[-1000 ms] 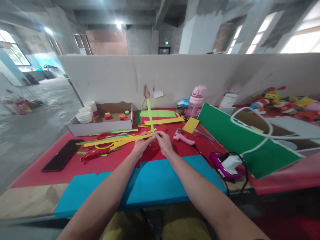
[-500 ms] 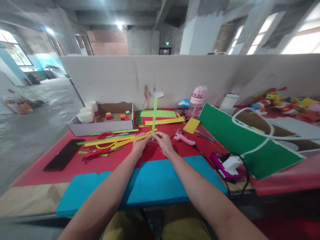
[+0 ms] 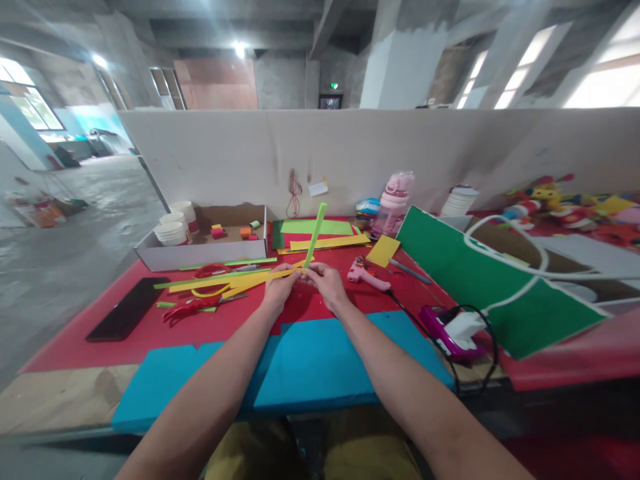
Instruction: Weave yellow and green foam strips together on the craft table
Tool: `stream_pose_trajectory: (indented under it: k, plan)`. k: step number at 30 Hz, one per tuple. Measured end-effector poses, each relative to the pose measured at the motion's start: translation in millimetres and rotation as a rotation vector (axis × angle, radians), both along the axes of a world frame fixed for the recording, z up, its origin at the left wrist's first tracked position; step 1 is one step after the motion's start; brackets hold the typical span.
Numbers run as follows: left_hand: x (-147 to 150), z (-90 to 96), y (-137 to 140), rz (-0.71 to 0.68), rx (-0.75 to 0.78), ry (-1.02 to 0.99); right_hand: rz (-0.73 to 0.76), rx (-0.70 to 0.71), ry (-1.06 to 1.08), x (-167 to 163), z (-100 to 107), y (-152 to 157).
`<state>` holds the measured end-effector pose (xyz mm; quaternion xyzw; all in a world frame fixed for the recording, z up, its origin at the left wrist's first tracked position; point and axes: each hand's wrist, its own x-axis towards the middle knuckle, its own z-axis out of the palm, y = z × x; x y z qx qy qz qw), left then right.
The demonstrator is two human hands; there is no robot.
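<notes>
My left hand [image 3: 281, 287] and my right hand [image 3: 326, 283] meet above the red table covering, fingers pinched together. A green paper strip [image 3: 316, 233] rises from between the fingertips, its upper end leaning right. Through the left fingers passes a yellow paper strip [image 3: 235, 281], running out to the left and touching or crossing the green one at the fingertips. How the two strips join is hidden by the fingers. Below the left strips lie red-handled scissors or pliers [image 3: 187, 309]. A pink glue gun [image 3: 369, 275] rests right of my right hand.
A white box [image 3: 205, 257] with cups and small paper rolls stands back left. A black phone-like slab [image 3: 125, 310] lies left. On the right are a green board [image 3: 490, 287], a purple power strip [image 3: 450, 337] and cables. A blue board [image 3: 325, 373] lies in front.
The green strip, upright before, now leans to the right and its top end is lower. Both hands stay in nearly the same place, still pinched.
</notes>
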<state>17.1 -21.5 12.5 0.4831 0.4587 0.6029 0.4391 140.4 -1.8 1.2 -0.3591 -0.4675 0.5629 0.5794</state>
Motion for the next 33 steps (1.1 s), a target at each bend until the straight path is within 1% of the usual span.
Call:
stream_pose_trajectory:
  k: [3, 9, 13, 17, 20, 23, 27, 30, 33]
  plan:
    - [0, -0.2, -1, -0.007, 0.008, 0.001, 0.014, -0.01, 0.009, 0, 0, 1]
    - [1, -1.6, -1, 0.033, 0.001, 0.005, 0.015, -0.016, -0.01, 1, 0, 1]
    - [0, -3.1, -1, 0.037, 0.002, 0.036, 0.013, 0.005, -0.022, 1, 1, 0]
    - [-2, -6.6, 1, -0.01, 0.015, 0.033, -0.047, 0.007, -0.027, 1, 0, 3]
    - [-2, -9.2, 4, -0.057, -0.045, -0.002, -0.095, 0.012, -0.031, 1, -1, 4]
    - [-2, -10.3, 6, -0.095, -0.067, -0.021, -0.059, 0.002, 0.057, -1, -1, 2]
    - [-4, -10.6, 8, -0.109, -0.002, -0.063, 0.022, -0.038, 0.122, -4, 0, -2]
    - [-5, -10.8, 7, -0.126, 0.005, -0.071, 0.015, -0.071, 0.117, -5, 0, -2]
    - [-4, -10.8, 7, -0.137, 0.006, -0.08, -0.018, -0.07, 0.126, -5, 0, -2]
